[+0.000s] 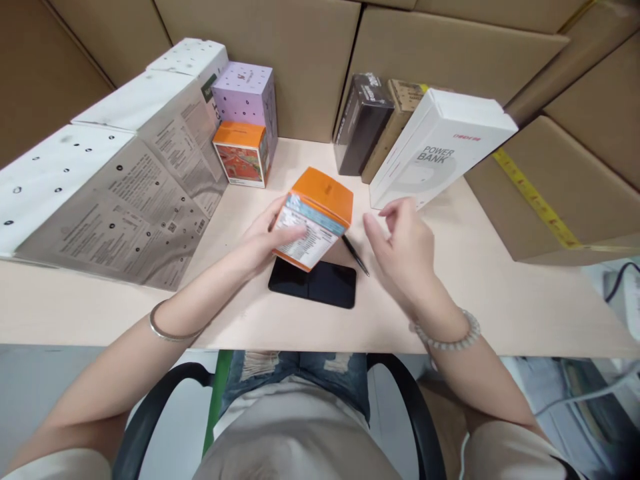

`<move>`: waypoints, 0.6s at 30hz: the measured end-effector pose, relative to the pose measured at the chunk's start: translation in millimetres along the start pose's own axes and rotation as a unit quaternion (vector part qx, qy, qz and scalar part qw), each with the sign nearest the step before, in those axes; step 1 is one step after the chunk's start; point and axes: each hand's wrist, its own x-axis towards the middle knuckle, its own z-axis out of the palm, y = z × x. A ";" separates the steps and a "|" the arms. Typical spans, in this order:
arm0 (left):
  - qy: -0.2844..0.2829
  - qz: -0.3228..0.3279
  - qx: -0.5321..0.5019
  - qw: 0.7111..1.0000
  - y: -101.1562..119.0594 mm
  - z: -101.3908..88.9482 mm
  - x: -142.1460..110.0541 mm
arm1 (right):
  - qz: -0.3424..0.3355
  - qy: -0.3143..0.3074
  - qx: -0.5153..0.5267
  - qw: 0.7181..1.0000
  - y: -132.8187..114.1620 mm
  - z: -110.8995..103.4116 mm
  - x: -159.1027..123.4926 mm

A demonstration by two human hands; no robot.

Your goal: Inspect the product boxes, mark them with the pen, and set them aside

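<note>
An orange and white carton [314, 220] is in my left hand [267, 233]. The thumb presses on its printed white and blue label face, and the other fingers go behind the box, out of sight. The carton is tilted above the desk, with its orange top facing away. My right hand [403, 243] hovers to the right of it with fingers loosely curled, thumb and index tips slightly apart and nothing visible between them. Below the carton a black smartphone [313, 281] lies on the desk. A dark pen [356, 255] lies between the phone and my right hand.
Large white cartons [120, 193] line the left side, beside a purple box [245, 87] and another orange box [241, 155]. At the back right stand a black box [361, 127], a brown box [387, 133] and a white power bank box [443, 150]. Cardboard walls [265, 40] surround the desk.
</note>
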 end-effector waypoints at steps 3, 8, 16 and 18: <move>0.015 -0.036 -0.092 0.995 11.4 9.5 -1.4 | 0.101 -0.222 -0.143 0.959 -4.6 -2.7 10.4; 0.036 -0.067 -0.173 0.982 23.9 22.7 -5.4 | 0.042 -0.339 -0.201 0.918 -7.7 2.3 16.4; 0.035 -0.013 -0.116 0.993 -0.6 8.6 3.9 | 0.004 -0.227 0.046 0.973 20.8 6.9 19.7; -0.001 -0.023 -0.099 0.995 -4.3 3.9 5.8 | 0.002 -0.149 0.244 0.958 29.2 11.3 22.5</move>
